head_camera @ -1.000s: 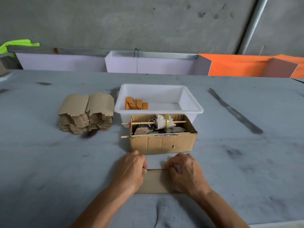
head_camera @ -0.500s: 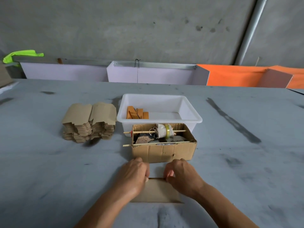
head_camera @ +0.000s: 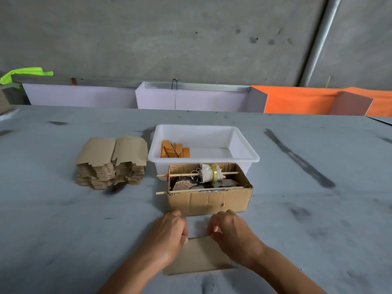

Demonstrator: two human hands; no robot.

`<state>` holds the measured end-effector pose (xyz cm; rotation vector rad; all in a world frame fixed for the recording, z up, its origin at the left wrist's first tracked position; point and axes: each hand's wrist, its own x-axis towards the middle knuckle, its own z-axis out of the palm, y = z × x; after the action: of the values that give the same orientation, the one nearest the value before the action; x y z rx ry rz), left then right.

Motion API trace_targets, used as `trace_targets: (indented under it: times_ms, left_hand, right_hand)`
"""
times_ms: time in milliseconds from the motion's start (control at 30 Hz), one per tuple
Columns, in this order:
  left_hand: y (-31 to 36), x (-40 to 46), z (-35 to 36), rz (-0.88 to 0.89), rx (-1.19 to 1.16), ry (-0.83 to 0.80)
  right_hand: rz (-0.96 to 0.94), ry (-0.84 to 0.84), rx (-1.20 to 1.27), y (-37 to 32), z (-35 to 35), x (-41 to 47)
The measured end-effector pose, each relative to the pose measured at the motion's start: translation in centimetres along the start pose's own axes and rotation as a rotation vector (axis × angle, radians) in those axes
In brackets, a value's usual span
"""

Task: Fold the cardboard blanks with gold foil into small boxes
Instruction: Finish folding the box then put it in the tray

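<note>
No writing or brand is showing on anything. A cardboard blank (head_camera: 199,256) is lying flat on the grey table (head_camera: 63,230) at lower centre of the frame, brown side up, its long axis running left to right. The left hand (head_camera: 167,236) and right hand (head_camera: 231,234) are curling their fingers over its far edge, pinching it at each end. A stack of blanks (head_camera: 111,162) is sitting at centre left, beside a white tub (head_camera: 203,143) holding orange pieces (head_camera: 175,149); a cardboard box (head_camera: 210,188) is standing just beyond the hands.
</note>
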<state>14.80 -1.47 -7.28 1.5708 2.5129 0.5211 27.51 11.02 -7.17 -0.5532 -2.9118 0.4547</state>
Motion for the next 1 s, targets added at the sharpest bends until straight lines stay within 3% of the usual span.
trace_targets:
  times_ms: [333, 600, 800, 1000]
  left_hand:
    - [-0.3, -0.1, 0.0, 0.029, -0.041, 0.006]
    - [-0.3, 0.2, -0.3, -0.007, -0.112, -0.066]
    - [-0.4, 0.6, -1.2, -0.106, -0.258, -0.155]
    - [0.1, 0.5, -2.7, -0.146, -0.478, -0.175]
  right_hand:
    - [-0.024, -0.076, 0.012, -0.7, 0.0, 1.0]
    - [-0.119, 0.043, -0.046, -0.8, 0.3, 0.5]
    - [-0.086, 0.001, 0.189, -0.8, -0.8, 0.1]
    - [0.056, -0.117, 0.598, -0.1, -2.5, 0.7]
